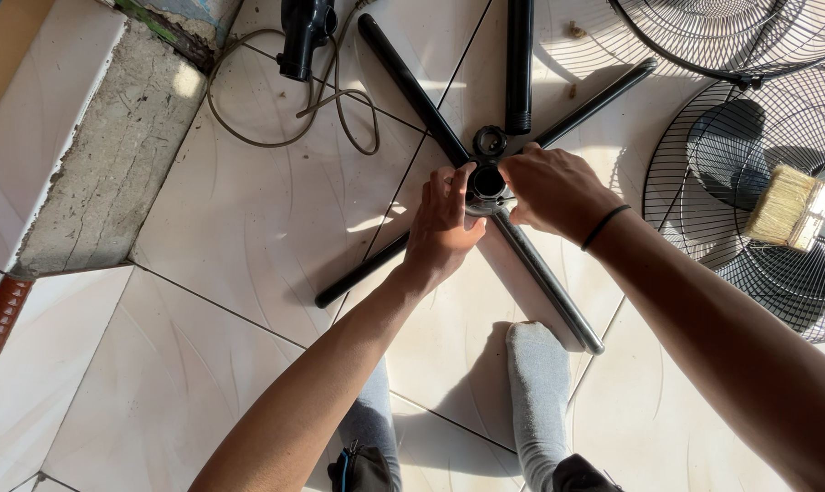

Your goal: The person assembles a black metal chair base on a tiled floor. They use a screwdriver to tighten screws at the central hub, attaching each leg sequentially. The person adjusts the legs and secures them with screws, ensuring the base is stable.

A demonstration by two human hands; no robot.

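nearest the camera, two feet in grey socks (pixel 538 383) stand on the white tiled floor (pixel 203 364), below both wrists. the left hand (pixel 444 223) and the right hand (pixel 549 191) meet over the round black hub (pixel 488 185) of a cross-shaped stand base. the hub sits directly between the two sets of fingers, its open top facing up. the left fingers (pixel 455 182) are curled, tips touching the hub's left side. the right fingers are folded around the hub's right side and mostly hidden under the hand; whether they grip firmly cannot be told. a black band (pixel 605 226) circles the right wrist. four black legs (pixel 544 282) radiate from the hub, passing beneath the fingers and out across the floor. just beyond the fingertips lies a small black ring (pixel 490 141), and beyond that the threaded end of a black pole (pixel 519 64). far left of the fingers, a grey cable (pixel 276 137) loops from a black motor part (pixel 303 36). far right, wire fan guards (pixel 749 182) lie flat, with a pale brush (pixel 792 208) resting on one.
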